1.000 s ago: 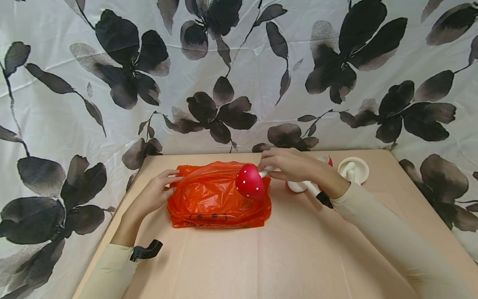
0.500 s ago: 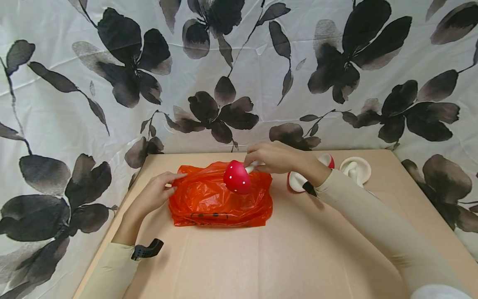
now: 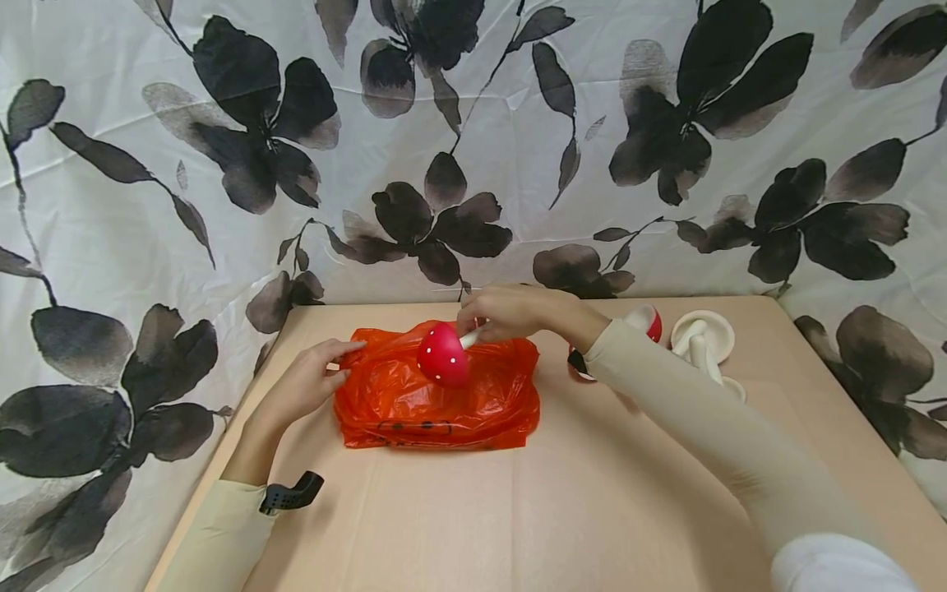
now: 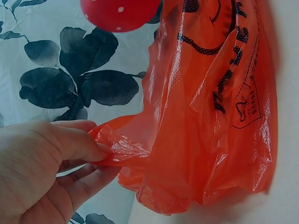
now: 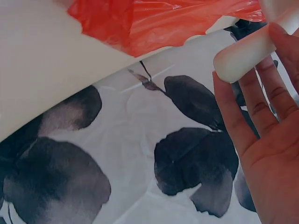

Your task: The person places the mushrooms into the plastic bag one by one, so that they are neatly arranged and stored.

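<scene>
A toy mushroom (image 3: 444, 355) with a white-dotted red cap hangs over the orange-red plastic bag (image 3: 436, 419). My right hand (image 3: 510, 315) grips it by its stem; the right wrist view shows this white stem (image 5: 245, 56) between thumb and fingers. At the bag's left end is my left hand (image 3: 305, 382). In the left wrist view its thumb and fingers (image 4: 79, 140) pinch the edge of the bag (image 4: 187, 140), which bears black printing. The bag lies crumpled on the table, and its inside is hidden.
More toy mushrooms lie at the table's back right: one shows a white underside and stem (image 3: 699, 337), another a red cap (image 3: 654, 326) partly behind the right forearm. Behind the wooden table (image 3: 444, 518) hangs a white cloth (image 3: 533, 164) with dark flowers.
My right hand has carried the mushroom leftward, from the bag's right end to above its middle. The left hand stays at the bag's left edge.
</scene>
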Available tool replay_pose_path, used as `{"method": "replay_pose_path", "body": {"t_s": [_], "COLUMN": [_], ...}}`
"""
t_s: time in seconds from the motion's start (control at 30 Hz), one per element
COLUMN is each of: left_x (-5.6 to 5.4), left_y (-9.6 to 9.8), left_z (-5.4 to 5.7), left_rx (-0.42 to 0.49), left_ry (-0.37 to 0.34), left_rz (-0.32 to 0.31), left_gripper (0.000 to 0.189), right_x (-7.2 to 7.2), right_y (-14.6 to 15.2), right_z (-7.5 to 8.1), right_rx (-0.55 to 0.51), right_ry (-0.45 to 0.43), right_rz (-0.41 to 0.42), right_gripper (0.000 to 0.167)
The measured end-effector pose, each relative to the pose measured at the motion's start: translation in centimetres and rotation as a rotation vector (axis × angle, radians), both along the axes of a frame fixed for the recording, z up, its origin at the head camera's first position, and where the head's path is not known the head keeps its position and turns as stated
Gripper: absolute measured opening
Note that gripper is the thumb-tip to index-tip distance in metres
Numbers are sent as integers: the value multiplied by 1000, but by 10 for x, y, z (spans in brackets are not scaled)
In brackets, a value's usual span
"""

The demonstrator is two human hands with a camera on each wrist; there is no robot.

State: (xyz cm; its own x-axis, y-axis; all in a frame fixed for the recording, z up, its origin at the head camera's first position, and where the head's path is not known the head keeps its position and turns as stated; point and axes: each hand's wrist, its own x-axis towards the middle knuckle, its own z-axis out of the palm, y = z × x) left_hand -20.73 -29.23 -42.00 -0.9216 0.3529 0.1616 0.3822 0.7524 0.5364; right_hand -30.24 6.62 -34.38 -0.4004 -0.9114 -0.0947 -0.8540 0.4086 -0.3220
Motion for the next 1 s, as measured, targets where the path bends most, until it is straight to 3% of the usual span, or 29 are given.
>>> {"method": "replay_pose_path", "body": {"t_s": [0.23,0.57,0.77,1.0], "left_x": [1,1,-1,0], "left_y": [0,-1,-1,1], "left_z": [3,2,2,3], "left_rx": [7,6,4,1], "left_ry": [-14,-33,-6,-10], "left_rz": [5,13,5,6], "left_gripper": [46,47,45,45], "right_x": [-1,16,28,37], "right_y": [-20,-32,-36,-48], "right_z": [-9,-32,-39,-51], "right_rx": [-88,-213,-323,-379], "right_ry": [-140,-323,-563,-807], "right_rz": [-31,-127,-285,-555], "right_gripper": [18,11,26,40]}}
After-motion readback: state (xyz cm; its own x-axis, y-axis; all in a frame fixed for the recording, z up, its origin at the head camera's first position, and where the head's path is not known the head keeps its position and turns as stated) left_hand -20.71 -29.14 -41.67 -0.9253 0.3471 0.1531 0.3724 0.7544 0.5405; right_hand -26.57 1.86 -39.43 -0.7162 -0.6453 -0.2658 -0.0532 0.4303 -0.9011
